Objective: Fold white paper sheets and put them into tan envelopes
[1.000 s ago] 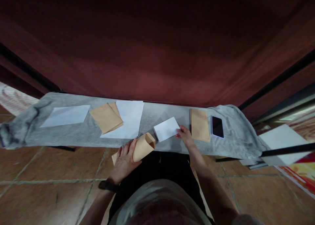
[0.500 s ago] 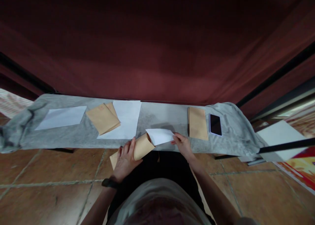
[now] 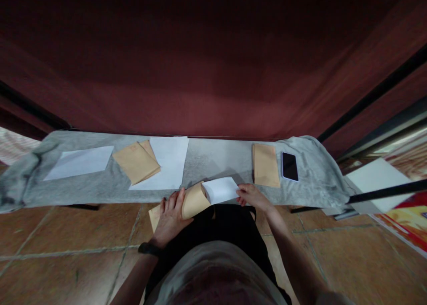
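A brown paper envelope (image 3: 196,201) lies across my lap at the table's front edge, its mouth bowed open toward the right. My left hand (image 3: 171,216) is wrapped round its body. Out of the mouth sticks a white sheet of paper (image 3: 220,189), its inner end hidden inside the envelope. The fingers of my right hand (image 3: 249,195) pinch the sheet's outer right end.
The narrow table bears a grey cloth (image 3: 213,158). On the left lie a white sheet (image 3: 80,161), two brown envelopes (image 3: 136,163) and more white paper (image 3: 171,160). To the right are a stack of brown envelopes (image 3: 267,164) and a phone (image 3: 289,166). A dark red curtain (image 3: 200,95) hangs behind.
My right hand has shifted slightly right and turned with the white sheet, whose face now tilts up more. The left hand keeps its hold on the envelope. The view has moved a little.
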{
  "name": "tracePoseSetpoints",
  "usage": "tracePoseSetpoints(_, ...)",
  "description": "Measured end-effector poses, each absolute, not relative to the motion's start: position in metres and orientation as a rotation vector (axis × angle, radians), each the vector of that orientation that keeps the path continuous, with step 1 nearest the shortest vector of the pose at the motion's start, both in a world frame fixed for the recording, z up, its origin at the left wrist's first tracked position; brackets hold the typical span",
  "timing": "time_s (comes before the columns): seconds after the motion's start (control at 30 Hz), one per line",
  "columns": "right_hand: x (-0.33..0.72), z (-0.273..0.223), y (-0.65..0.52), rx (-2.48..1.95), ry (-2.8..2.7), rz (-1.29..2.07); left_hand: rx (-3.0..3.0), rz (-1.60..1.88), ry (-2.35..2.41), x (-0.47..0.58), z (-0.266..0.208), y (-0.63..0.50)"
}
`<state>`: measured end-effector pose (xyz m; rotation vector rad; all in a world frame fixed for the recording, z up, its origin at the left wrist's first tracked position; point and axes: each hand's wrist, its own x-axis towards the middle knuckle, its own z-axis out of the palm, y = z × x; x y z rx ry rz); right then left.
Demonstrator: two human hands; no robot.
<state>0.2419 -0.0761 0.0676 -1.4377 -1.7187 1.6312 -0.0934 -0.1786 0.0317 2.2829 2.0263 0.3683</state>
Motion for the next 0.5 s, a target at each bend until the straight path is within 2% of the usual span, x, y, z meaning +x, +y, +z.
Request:
tracePoseSetpoints(0.17,0.228,0.063,-0.080,-1.480,-1.714,1.582,2.318,0.370,1.993,-0.086,0.037,-0.173)
tracePoseSetpoints(0.37,0.204,0.055,-0.084,-1.460,-2.005,1.154,2.387,0.392,1.947,-0.075,0.041,-0.164)
tracePoseSetpoints(0.5,0.187,0.053,-0.089,-1.444,-2.034,1.138,2.427,0.413,1.900,-0.066,0.044,-0.158)
